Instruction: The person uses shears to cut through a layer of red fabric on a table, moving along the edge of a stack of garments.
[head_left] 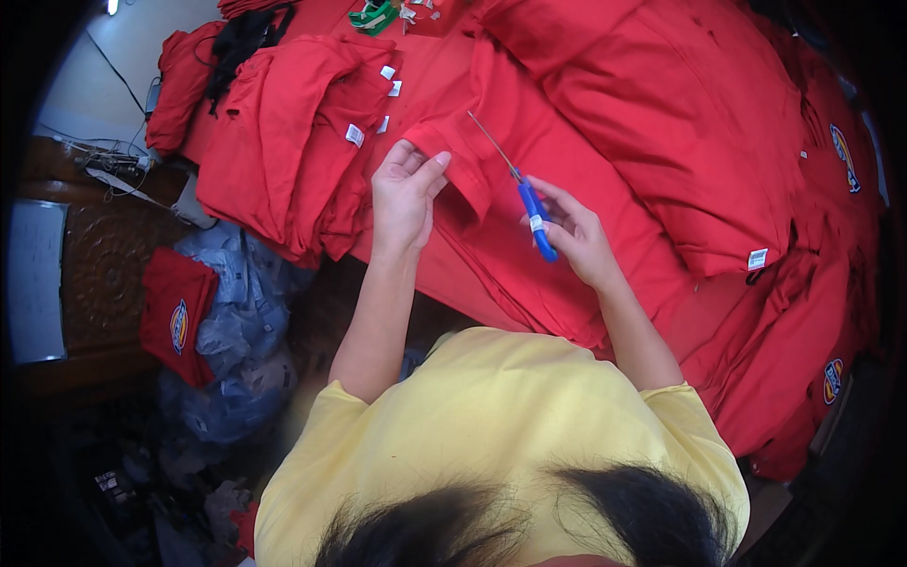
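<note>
My left hand (402,203) pinches the hemmed edge of a red garment (468,175) between thumb and fingers, lifting that edge off the red cloth beneath. In my right hand (578,234) is a slim tool with a blue handle (532,210) and a long, thin metal tip. Its tip points up and left, just beside the raised hem. From this angle I cannot tell whether the tool has one blade or two.
Folded red garments (283,142) with white tags are piled at the left. A large red garment stack (661,123) fills the right. Blue-grey plastic bags (241,321) lie below left, near a carved wooden panel (109,274). A green object (373,17) sits at the far edge.
</note>
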Demonstrator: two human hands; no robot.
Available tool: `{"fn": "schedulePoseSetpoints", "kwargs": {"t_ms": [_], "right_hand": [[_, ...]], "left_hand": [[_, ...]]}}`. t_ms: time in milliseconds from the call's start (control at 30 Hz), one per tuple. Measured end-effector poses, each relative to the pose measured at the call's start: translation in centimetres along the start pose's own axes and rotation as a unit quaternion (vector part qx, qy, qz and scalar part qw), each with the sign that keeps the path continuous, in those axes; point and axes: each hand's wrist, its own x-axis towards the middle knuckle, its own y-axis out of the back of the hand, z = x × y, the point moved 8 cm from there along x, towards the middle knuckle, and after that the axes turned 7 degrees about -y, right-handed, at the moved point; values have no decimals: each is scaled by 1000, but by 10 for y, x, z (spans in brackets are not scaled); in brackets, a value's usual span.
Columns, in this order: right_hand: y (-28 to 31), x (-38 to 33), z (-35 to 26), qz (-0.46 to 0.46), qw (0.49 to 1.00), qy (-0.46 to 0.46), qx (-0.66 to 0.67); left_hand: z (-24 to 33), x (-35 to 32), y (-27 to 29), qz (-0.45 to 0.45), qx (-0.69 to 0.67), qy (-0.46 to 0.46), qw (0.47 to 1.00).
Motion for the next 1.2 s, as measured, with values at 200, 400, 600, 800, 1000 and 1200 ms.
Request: {"fn": "schedulePoseSetpoints", "kwargs": {"t_ms": [200,400,600,800,1000,1200], "right_hand": [[-19,-7,-41,49,925,105,-363],[-23,-7,-38,95,889,181,-409],[-21,-5,-33,79,917,145,-363],[-17,-3,-25,50,948,56,-310],[-22,-5,-30,63,934,94,-338],[-26,0,-41,64,934,117,-330]], "left_hand": [[-9,7,9,-2,-83,28,996],[-11,4,3,3,-66,32,997],[-8,3,1,11,-78,27,997],[-11,3,5,12,-71,31,997],[-7,0,3,20,-33,21,999],[-4,-7,-1,-20,39,13,999]]}}
